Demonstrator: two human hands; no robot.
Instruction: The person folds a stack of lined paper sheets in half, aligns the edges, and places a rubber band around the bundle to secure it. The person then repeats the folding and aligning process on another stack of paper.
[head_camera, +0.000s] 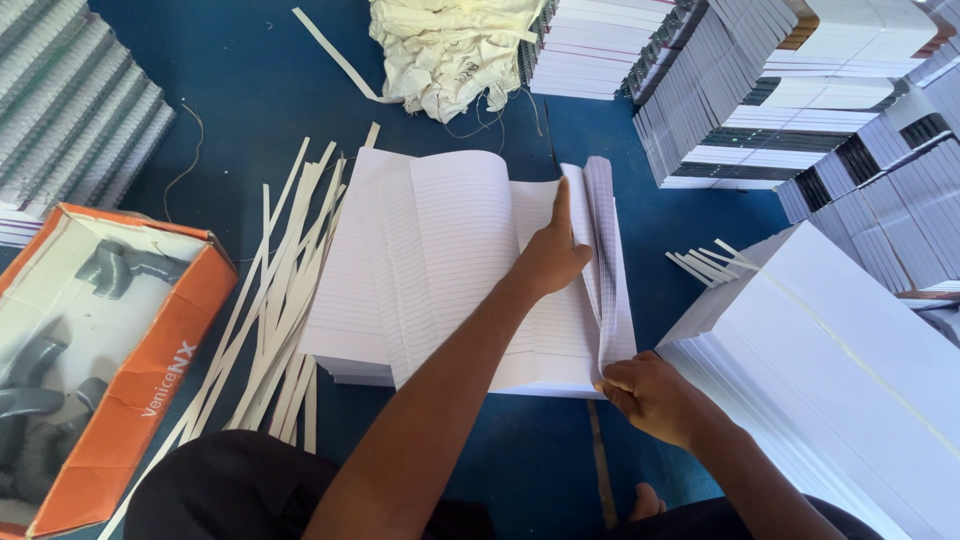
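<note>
A stack of white lined paper sheets (440, 250) lies on the blue floor in front of me, its top sheets curling up in the middle. My left hand (552, 252) presses flat on the right half of the stack, index finger pointing away from me. My right hand (640, 392) pinches the near right corner of a thin bundle of lined sheets (605, 250) that stands folded upward along the stack's right edge.
A tall pile of lined paper tied with a strip (840, 350) stands at the right. Stacked notebooks (800, 110) fill the back right and spiral-bound ones (70, 110) the far left. Loose paper strips (285, 270) lie left of the stack, beside an orange box of grey pipe fittings (100, 330). A crumpled cream cloth (450, 50) lies at the back.
</note>
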